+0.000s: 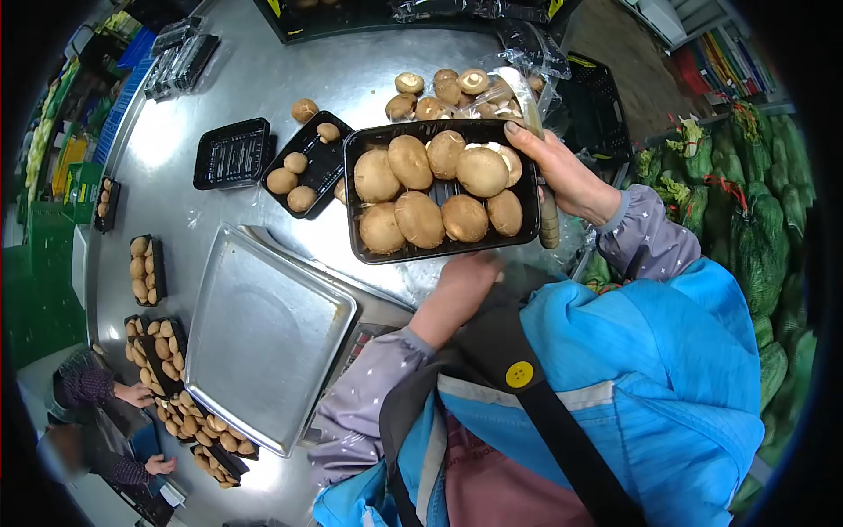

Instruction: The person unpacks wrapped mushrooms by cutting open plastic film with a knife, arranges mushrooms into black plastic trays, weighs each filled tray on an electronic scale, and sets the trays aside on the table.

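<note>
A black plastic tray of brown mushrooms is held up over the steel table, tilted toward me. My right hand grips its right end, thumb over the rim. Below that hand, a ribbed tan handle sticks out beside the tray. My left hand is just under the tray's near edge, its fingers blurred and partly hidden. Behind the held tray, a second black tray contains a few mushrooms. Farther back, loose mushrooms lie piled near clear plastic film.
A weighing scale with a steel platter stands left of my arm. An empty black tray sits beyond it. Filled mushroom trays line the left side, near another person's hands. Netted green vegetables are stacked at right.
</note>
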A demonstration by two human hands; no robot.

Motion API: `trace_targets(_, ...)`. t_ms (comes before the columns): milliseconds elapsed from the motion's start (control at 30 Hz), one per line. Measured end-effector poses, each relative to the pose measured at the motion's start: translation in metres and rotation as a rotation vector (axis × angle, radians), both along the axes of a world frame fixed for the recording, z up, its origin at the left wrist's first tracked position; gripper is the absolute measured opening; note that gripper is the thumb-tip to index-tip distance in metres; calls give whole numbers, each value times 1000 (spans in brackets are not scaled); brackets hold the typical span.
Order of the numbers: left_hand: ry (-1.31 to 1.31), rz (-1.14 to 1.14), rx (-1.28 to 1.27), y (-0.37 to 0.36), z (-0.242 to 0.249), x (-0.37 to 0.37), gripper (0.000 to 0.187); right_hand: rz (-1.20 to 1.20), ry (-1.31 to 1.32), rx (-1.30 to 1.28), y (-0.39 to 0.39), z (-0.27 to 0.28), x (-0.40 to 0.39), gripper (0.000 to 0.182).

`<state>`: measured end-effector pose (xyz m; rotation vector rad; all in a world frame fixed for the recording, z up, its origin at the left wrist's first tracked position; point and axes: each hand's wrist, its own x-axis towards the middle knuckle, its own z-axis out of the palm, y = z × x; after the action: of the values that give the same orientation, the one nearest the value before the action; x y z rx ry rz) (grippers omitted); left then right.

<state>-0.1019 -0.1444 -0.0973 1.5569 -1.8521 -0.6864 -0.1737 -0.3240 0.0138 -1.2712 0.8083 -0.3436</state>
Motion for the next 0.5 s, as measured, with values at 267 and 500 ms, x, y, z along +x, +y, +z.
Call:
trace_targets(267,-398,23,-30,-11,-16,-20,19,74,0,39,-14,-11,-5,35)
trace_targets(500,-428,15,-7,-12,-11,-15,21,71,28,-1,-9,-3,0,35)
